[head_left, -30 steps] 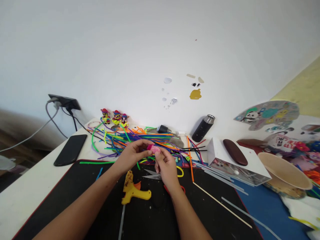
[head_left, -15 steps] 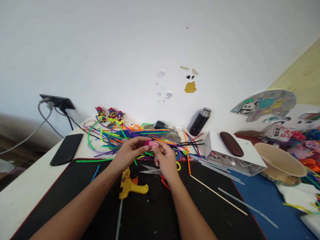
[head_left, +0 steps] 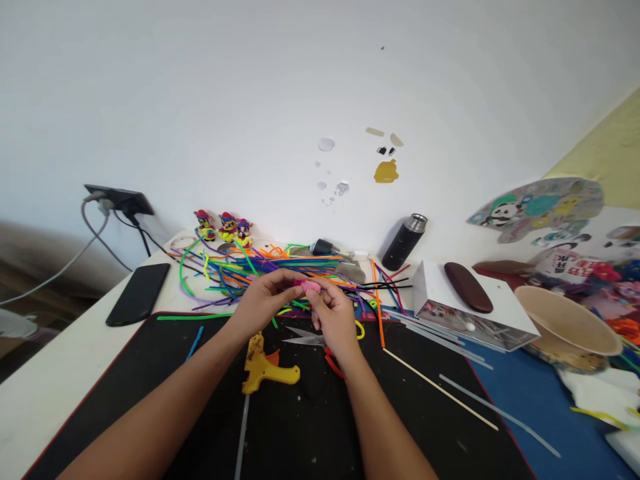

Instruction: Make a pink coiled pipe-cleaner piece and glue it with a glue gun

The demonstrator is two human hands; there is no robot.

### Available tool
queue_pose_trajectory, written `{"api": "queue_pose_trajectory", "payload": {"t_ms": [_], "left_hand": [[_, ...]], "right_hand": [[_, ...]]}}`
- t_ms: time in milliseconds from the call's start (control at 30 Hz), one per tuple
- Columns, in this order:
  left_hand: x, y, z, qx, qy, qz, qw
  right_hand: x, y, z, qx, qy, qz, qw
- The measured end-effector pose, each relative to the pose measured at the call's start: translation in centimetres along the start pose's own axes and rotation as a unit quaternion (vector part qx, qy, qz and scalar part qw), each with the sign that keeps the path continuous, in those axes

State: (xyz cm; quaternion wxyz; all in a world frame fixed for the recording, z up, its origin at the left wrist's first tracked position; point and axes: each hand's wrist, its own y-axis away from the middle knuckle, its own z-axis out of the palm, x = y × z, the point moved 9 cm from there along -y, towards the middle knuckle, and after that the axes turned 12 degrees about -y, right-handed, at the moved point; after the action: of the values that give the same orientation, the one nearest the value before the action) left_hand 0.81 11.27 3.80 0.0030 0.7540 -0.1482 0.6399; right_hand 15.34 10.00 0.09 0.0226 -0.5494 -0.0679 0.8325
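My left hand and my right hand meet above the black mat, both pinching a small pink coiled pipe-cleaner piece between their fingertips. Just behind them spreads a heap of coloured pipe cleaners. Below my hands lie a yellow glue gun and scissors with red handles, partly hidden by my right wrist.
A black phone lies at the left, a plug and cables on the wall behind. Three small figures stand at the back. A black flask, a white box with a brown case, a bowl and thin sticks lie at the right.
The hands stay together on the pink piece, fingers shifting slightly around it. The view has drifted a little; nothing on the table has moved.
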Motion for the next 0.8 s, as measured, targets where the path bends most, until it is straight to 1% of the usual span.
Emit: {"api": "queue_pose_trajectory", "payload": {"t_ms": [67,167,267,400,500,633,800], "left_hand": [[0.2,0.0,-0.1,0.005,-0.016,0.008,1.0],[0.4,0.0,-0.4,0.015,-0.05,0.022,0.998],[0.7,-0.1,-0.7,0.027,-0.108,0.044,0.993],[1.4,0.0,-0.5,0.033,-0.204,0.087,0.975],[1.9,0.2,-0.1,0.031,-0.254,0.116,0.96],[2.1,0.5,0.2,0.031,-0.282,0.131,0.95],[1.9,0.6,0.6,0.019,-0.308,0.138,0.941]], "right_hand": [[0.0,0.1,-0.1,0.005,0.006,-0.001,1.0],[-0.3,0.2,-0.5,0.028,0.024,-0.016,0.999],[-0.9,0.3,-0.9,0.047,0.053,-0.038,0.997],[-1.5,0.5,-0.6,0.036,0.122,-0.069,0.99],[-1.7,0.7,-0.3,0.026,0.173,-0.088,0.981],[-1.4,0.7,-0.5,0.035,0.192,-0.085,0.977],[-1.3,0.7,-0.5,0.034,0.2,-0.091,0.975]]}}
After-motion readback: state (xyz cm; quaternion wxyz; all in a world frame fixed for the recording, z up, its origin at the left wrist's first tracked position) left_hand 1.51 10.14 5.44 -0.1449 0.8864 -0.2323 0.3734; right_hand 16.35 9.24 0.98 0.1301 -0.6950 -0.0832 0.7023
